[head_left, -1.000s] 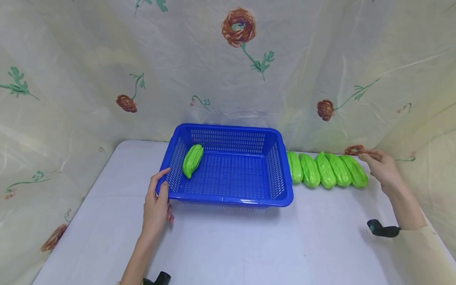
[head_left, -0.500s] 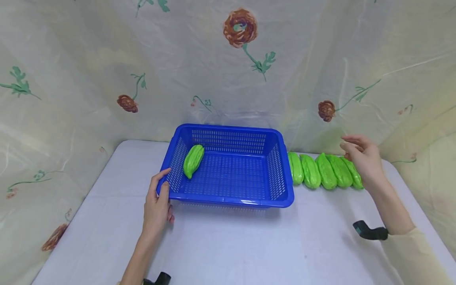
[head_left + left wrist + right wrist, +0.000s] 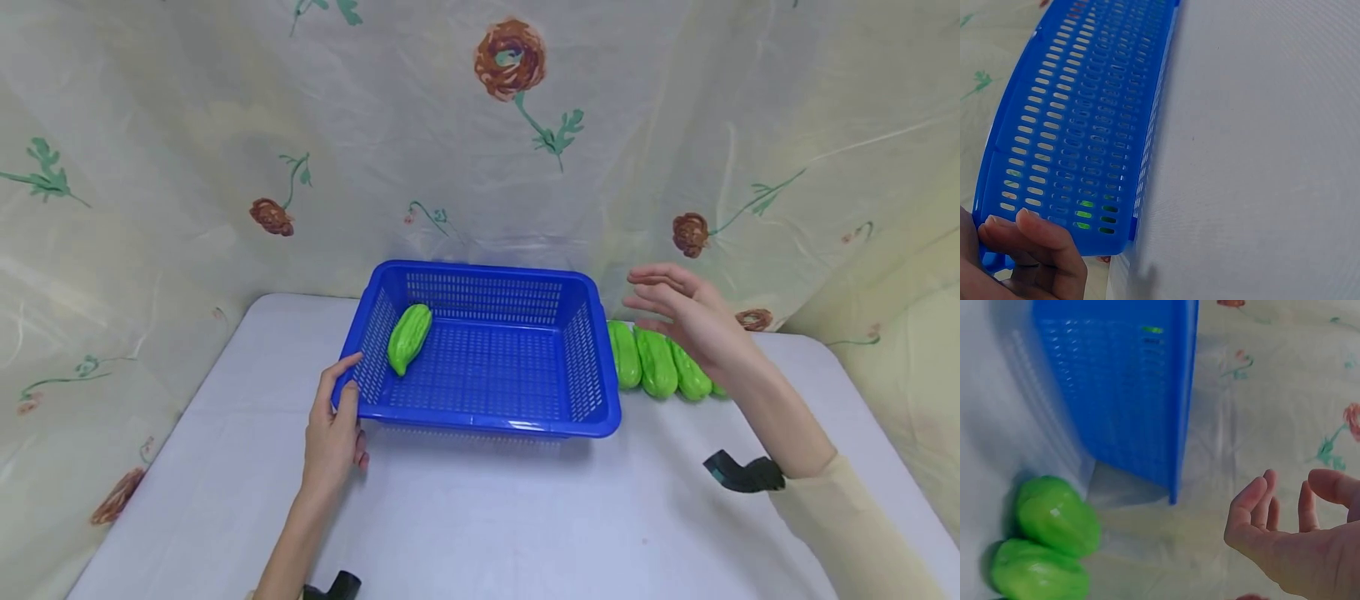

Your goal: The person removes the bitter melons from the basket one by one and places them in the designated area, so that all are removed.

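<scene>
A blue plastic basket (image 3: 491, 423) with slotted walls stands at the back middle of the table. One bright green, ridged bitter gourd (image 3: 409, 339) lies inside by its left wall. My left hand (image 3: 330, 433) grips the rim at the front left corner; in the left wrist view the fingers (image 3: 1054, 240) curl against the slotted wall. To the basket's right, several more bitter gourds (image 3: 656, 363) lie side by side. Above that row is my right hand (image 3: 693, 321), fingers loosely bent and holding nothing. It hides part of the row's right end.
A white cloth covers the table (image 3: 480, 525). Behind and at both sides hangs a pale curtain (image 3: 420, 133) with flower prints, close to the basket's back rim. Dark camera mounts (image 3: 742, 472) sit on both wrists.
My right hand has moved left from the right end of the gourd row, over the row to near the basket's right rim. The left hand and the basket stay in place.
</scene>
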### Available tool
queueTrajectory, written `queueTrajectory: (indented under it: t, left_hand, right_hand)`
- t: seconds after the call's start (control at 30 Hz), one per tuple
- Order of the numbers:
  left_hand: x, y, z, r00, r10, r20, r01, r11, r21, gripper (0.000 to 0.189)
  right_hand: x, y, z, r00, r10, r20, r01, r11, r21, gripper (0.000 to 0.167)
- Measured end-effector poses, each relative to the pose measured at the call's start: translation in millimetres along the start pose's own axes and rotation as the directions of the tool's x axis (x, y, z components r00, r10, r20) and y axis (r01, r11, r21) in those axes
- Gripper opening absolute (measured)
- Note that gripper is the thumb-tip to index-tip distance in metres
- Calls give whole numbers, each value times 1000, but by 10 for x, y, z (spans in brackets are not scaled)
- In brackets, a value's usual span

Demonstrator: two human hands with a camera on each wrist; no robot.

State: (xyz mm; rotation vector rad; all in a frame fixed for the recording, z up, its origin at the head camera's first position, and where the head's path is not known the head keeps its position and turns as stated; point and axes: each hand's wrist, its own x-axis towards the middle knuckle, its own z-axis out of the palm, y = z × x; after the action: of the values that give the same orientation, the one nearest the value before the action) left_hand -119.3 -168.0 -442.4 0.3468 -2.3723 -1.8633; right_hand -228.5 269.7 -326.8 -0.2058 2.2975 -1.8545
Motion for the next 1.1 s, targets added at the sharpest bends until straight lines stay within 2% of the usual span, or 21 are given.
queueTrajectory:
  t: [0.13,0.3,0.47,0.6,0.77,0.97,1.1]
  left_hand:
    - [-2,2,-5,1000,0,0,0,1000,-6,40]
    - [-6,4,-8,1000,0,-4,0,1000,-4,40]
    - [-3,10,-9,1000,2,-7,-2,1000,1,40]
    - [3,9,-15,1000,6,-2,-6,1000,1,40]
    - [5,4,-28,1000,3,-2,-3,1000,3,40]
    - [6,8,-16,1000,0,5,0,1000,-17,40]
    - [6,9,-8,1000,-1,3,1,1000,-16,39]
  right_hand:
    - [103,-184,167,999,9,43,-8,1000,-10,40]
    - [213,-313,384,989,40,143,-37,999,-28,35]
    - [332,-352,554,977,79,200,-88,996,35,32]
    - [446,-370,688,970,106,218,-127,988,87,28]
    - [609,-390,888,959,132,251,-165,979,117,30]
    - [822,-349,1139,953,171,249,-220,958,185,27]
    - [953,-289,1301,948,191,255,-249,944,218,34]
